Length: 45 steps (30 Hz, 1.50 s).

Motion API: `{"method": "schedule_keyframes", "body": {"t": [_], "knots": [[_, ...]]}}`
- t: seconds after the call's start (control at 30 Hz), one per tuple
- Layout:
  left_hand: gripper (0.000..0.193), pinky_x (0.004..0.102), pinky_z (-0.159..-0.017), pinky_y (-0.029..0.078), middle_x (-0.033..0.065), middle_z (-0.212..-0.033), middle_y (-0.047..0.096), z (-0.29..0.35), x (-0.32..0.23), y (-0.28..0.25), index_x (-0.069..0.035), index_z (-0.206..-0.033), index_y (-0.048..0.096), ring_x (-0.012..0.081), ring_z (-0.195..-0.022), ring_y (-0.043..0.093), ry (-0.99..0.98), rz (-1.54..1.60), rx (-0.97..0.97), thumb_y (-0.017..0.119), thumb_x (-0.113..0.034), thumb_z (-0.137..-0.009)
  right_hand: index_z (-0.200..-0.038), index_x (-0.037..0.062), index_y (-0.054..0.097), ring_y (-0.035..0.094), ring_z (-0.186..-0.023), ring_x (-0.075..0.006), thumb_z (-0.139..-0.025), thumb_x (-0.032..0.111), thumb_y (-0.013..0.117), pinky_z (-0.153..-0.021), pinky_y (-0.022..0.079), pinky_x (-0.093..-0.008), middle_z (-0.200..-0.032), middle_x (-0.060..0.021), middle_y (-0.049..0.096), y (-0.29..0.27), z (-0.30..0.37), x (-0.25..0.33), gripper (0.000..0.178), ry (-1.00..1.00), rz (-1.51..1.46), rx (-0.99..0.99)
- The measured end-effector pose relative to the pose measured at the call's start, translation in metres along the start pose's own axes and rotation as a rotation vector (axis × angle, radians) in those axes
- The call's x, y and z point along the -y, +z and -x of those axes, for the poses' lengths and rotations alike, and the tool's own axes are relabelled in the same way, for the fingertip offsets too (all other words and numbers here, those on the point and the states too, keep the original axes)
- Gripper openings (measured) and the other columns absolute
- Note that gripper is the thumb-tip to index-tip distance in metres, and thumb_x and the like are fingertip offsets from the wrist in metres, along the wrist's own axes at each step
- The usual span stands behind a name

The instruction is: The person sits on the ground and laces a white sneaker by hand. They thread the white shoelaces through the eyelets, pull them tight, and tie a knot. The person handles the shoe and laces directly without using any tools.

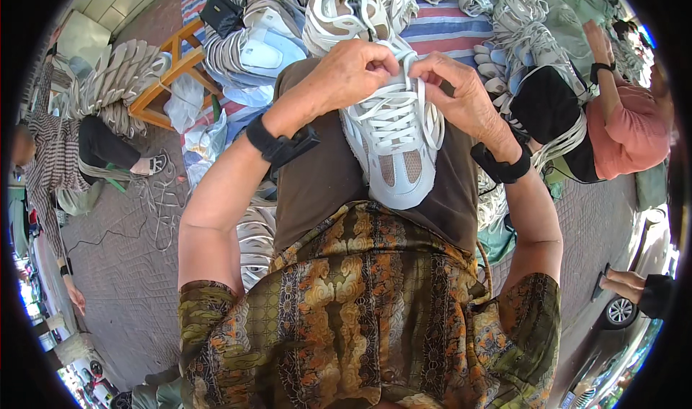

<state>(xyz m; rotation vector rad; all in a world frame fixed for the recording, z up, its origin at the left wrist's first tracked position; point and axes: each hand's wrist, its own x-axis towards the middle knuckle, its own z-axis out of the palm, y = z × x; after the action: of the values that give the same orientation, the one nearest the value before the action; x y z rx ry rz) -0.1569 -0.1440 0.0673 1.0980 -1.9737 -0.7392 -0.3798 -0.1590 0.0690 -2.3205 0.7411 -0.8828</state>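
Note:
A light grey and white sneaker upper (404, 187) with beige mesh rests on my lap, its toe pointing toward me. White shoelace (393, 126) criss-crosses its front, and a loose loop hangs down its right side. At the upper's far end, my left hand (352, 71) is closed in a pinch on the lace, left of the tongue. Opposite it, my right hand (461, 91) pinches the lace between thumb and forefinger. The exact spot under my left fingertips is hidden.
Beyond my knees, stacked shoe uppers (263, 48) cover a striped sheet (448, 28). A wooden stool frame (173, 73) stands at the left. One person in pink (631, 131) sits at the right, another in stripes (58, 146) at the left. Loose laces (160, 200) lie on the paving.

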Motion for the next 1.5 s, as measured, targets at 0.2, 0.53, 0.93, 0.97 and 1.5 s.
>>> {"method": "schedule_keyframes", "body": {"t": [0.2, 0.53, 0.93, 0.97, 1.5], "knots": [[0.016, 0.0264, -0.068, 0.049, 0.0057, -0.077, 0.068, -0.016, 0.006, 0.004, 0.000, -0.091, 0.070, 0.0102, -0.072, 0.061, -0.072, 0.144, 0.139, 0.066, -0.008, -0.078, -0.091, 0.0025, 0.062, 0.059, -0.076, -0.0129, -0.086, 0.009, 0.065, -0.069, 0.047, -0.0281, -0.082, -0.0060, 0.063, 0.013, 0.004, -0.008, 0.009, 0.127, -0.164, -0.236], [0.012, 0.0241, -0.068, 0.048, 0.0020, -0.074, 0.065, -0.018, 0.006, 0.004, 0.001, -0.086, 0.068, 0.0065, -0.073, 0.058, -0.068, 0.217, 0.171, 0.070, -0.008, -0.079, -0.080, 0.0033, 0.057, 0.048, -0.071, -0.0037, -0.089, 0.010, 0.065, -0.065, 0.041, -0.0219, -0.073, 0.0043, 0.054, 0.022, 0.006, -0.013, 0.014, 0.254, -0.285, -0.203], [0.013, 0.0324, -0.064, 0.044, 0.0044, -0.072, 0.050, 0.040, -0.022, -0.062, 0.000, -0.081, 0.055, 0.0141, -0.065, 0.048, 0.095, -0.503, -0.056, 0.059, -0.011, -0.085, -0.079, 0.0048, 0.057, 0.040, -0.065, -0.0087, -0.100, 0.033, 0.047, -0.063, 0.033, -0.0232, -0.067, 0.0015, 0.046, 0.011, 0.007, -0.020, 0.037, 0.353, -0.793, -0.268], [0.011, 0.0334, -0.064, 0.044, 0.0078, -0.074, 0.053, 0.057, -0.016, -0.076, -0.001, -0.081, 0.056, 0.0198, -0.067, 0.052, -0.013, -0.474, -0.073, 0.058, -0.011, -0.084, -0.078, 0.0045, 0.057, 0.040, -0.065, -0.0088, -0.100, 0.032, 0.048, -0.064, 0.033, -0.0231, -0.067, 0.0013, 0.047, 0.013, 0.007, -0.020, 0.036, 0.347, -0.824, -0.273], [0.001, 0.0215, -0.064, 0.043, -0.0033, -0.074, 0.055, 0.142, 0.053, -0.086, -0.001, -0.087, 0.060, 0.0050, -0.068, 0.050, -0.428, 0.130, -0.158, 0.059, -0.001, -0.087, -0.095, 0.0017, 0.061, 0.055, -0.075, -0.0087, -0.084, 0.005, 0.066, -0.071, 0.045, -0.0246, -0.076, -0.0002, 0.059, -0.027, 0.012, 0.008, 0.013, 0.225, -0.053, 0.182]]}}
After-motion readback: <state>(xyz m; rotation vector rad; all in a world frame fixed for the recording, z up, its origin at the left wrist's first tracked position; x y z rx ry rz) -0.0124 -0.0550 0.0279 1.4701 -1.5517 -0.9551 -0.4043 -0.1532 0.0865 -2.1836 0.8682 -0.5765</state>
